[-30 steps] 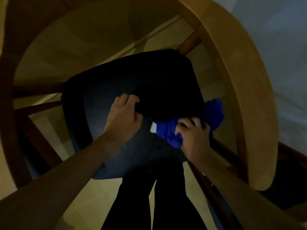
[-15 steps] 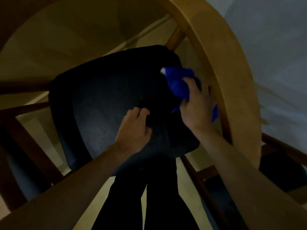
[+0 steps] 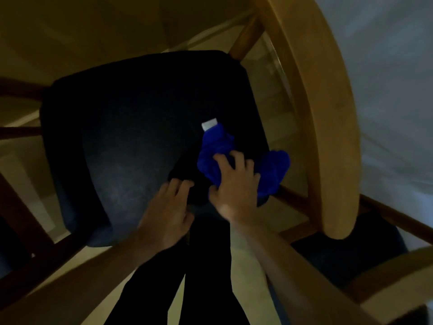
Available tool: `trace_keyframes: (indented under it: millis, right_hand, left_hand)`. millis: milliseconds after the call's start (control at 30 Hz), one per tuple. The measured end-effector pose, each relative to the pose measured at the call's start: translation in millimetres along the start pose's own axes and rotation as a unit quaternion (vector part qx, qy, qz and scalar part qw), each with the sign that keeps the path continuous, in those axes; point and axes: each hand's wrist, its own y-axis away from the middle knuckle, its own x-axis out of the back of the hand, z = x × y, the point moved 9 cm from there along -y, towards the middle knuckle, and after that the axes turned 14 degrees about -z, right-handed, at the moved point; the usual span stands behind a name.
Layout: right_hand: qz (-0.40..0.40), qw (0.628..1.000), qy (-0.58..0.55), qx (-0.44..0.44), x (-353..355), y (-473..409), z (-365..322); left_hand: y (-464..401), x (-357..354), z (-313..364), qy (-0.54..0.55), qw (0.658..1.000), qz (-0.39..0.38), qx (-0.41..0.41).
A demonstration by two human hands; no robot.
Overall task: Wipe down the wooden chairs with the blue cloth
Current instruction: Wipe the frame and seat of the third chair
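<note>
Your right hand (image 3: 234,184) has dragged the blue cloth (image 3: 269,170) back to the dark seat's (image 3: 121,148) right edge, fingers bunching it; your left hand (image 3: 168,207) rests beside it on that seat, fingers curled over a fold.

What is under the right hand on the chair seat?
The bunched blue cloth lies under the right hand, on the dark seat cushion; its white tag sticks out. The seat beneath the cloth is covered.

Smooth satin wooden chair frame (image 3: 328,127), matt speckled fabric seat (image 3: 131,146), plush blue cloth (image 3: 271,170)
</note>
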Motion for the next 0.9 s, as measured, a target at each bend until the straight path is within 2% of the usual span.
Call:
trace_keyframes:
  millis: [67, 267, 400, 567, 667, 767, 833, 900]
  right_hand:
    - [-0.022, 1.0, -0.015, 0.008, -27, 18, -15]
    - [-0.05, 0.993, -0.095, 0.049, -92, 59, -72]
    - [-0.022, 0.987, -0.151, 0.041, -68, 58, -61]
    - [0.128, 0.987, -0.098, -0.019, 17, 63, 3]
    - [0.104, 0.986, -0.077, -0.106, 25, 50, 44]
    - [0.068, 0.985, -0.069, -0.139, 1, 44, 46]
    - [0.083, 0.985, -0.069, -0.138, -15, 43, 36]
    - [0.096, 0.989, -0.061, -0.095, -23, 40, 16]
  left_hand:
    - [21, -18, -13, 0.025, 1.0, 0.004, 0.013]
    - [85, -46, -70, 0.087, 0.988, 0.047, 0.12]
    - [122, -46, -98, 0.107, 0.981, 0.083, 0.138]
    - [150, -49, -106, 0.13, 0.979, 0.11, 0.116]
    - [153, -57, -116, 0.158, 0.972, 0.112, 0.13]
    - [158, -66, -128, 0.173, 0.968, 0.114, 0.141]
    - [162, -74, -137, 0.176, 0.966, 0.109, 0.151]
    - [168, -78, -143, 0.173, 0.967, 0.109, 0.152]
